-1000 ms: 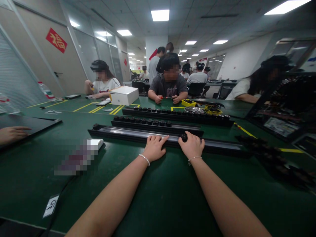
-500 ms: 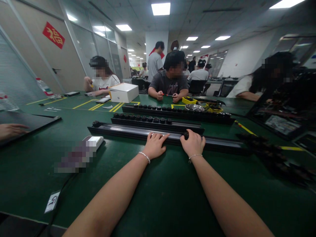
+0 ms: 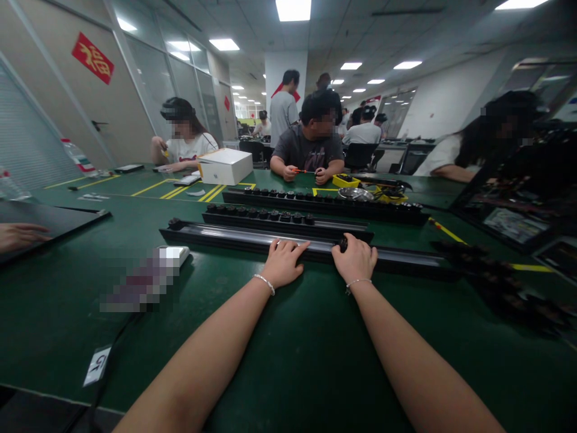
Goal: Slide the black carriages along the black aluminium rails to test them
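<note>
A long black rail (image 3: 225, 238) with a shiny inner strip lies across the table in front of me. My left hand (image 3: 283, 263) rests on its near wall, fingers over the rim and index finger stretched to the right, thumb lower in front. Farther right, my right hand (image 3: 355, 260) is closed around a small black part (image 3: 343, 245) in the rail; the fingers hide most of it. A similar black part (image 3: 175, 223) sits at the rail's left end. Behind it, a second rail (image 3: 252, 221) carries a row of several such parts.
A third filled rail (image 3: 324, 205) lies farther back, near yellow trays (image 3: 346, 181) and a white box (image 3: 226, 167). Dark clustered parts (image 3: 505, 282) are at right. A blurred-out device (image 3: 174, 255) with a cable is at left. Another person's hand (image 3: 22, 239) rests on a dark panel.
My right hand and the small black part have shifted slightly to the right along the rail. My left hand stays in place.
</note>
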The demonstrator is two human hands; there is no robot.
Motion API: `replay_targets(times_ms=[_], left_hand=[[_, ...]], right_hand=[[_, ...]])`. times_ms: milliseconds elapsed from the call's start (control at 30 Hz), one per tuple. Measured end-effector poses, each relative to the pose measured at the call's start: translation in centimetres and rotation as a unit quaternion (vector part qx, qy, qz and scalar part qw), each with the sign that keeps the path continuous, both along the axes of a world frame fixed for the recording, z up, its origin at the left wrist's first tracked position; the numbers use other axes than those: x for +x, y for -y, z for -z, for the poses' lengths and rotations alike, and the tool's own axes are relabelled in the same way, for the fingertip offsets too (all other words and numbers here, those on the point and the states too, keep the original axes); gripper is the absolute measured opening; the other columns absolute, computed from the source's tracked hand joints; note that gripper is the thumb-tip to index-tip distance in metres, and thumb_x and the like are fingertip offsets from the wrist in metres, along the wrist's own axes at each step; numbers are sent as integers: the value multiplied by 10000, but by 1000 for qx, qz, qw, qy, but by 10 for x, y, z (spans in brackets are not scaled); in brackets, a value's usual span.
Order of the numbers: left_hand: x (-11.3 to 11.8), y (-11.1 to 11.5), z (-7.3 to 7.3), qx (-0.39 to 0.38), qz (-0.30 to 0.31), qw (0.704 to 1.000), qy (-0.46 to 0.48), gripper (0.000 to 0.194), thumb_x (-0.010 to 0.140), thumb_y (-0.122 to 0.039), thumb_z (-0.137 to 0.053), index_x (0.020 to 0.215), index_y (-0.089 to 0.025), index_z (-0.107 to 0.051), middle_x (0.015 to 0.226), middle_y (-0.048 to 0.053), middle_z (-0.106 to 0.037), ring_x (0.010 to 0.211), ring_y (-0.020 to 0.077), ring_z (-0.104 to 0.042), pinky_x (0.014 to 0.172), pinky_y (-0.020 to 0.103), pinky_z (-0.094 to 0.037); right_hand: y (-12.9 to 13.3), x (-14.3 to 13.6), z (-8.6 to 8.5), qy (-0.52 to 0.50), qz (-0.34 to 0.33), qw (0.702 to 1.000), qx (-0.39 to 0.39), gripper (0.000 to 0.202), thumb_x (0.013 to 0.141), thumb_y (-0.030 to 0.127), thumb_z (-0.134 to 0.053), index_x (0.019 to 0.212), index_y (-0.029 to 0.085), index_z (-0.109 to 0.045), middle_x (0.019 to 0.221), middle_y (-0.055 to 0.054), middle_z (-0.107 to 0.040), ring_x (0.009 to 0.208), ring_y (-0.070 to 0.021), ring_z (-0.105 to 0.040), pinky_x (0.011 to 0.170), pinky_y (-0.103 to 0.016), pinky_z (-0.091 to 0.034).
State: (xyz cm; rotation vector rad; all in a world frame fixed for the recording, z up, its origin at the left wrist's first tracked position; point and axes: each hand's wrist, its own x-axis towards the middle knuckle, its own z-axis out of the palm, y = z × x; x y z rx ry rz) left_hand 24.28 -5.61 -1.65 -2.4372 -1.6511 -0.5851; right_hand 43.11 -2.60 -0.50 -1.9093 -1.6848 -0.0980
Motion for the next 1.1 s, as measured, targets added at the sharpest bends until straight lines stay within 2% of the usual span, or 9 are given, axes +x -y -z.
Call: replay_targets(times_ms=[400,1100], left_hand=[[0,0,-1,-1,1,1000,0,601,778,-331,-531,1356,-326,-368,1175,35,-544,1123,231,-443,1066,453,-185],[-1,1,-2,-14,0,1000,3,605,778,-315,-535,1357,-334,-357,1184,29,-543,1145,227,-437,1075,448,-173]], right_hand=[[-2,5,4,-2,8,1000,6,494,791,344,-405,1243,170,-503,1152,-108,-608,1160,-265,-425,1048,-512,-147],[0,5,-1,-15,13,1000,-16,507,791,329,-392,1267,168,-459,1186,-110,-588,1191,-259,-410,1058,-519,-116]])
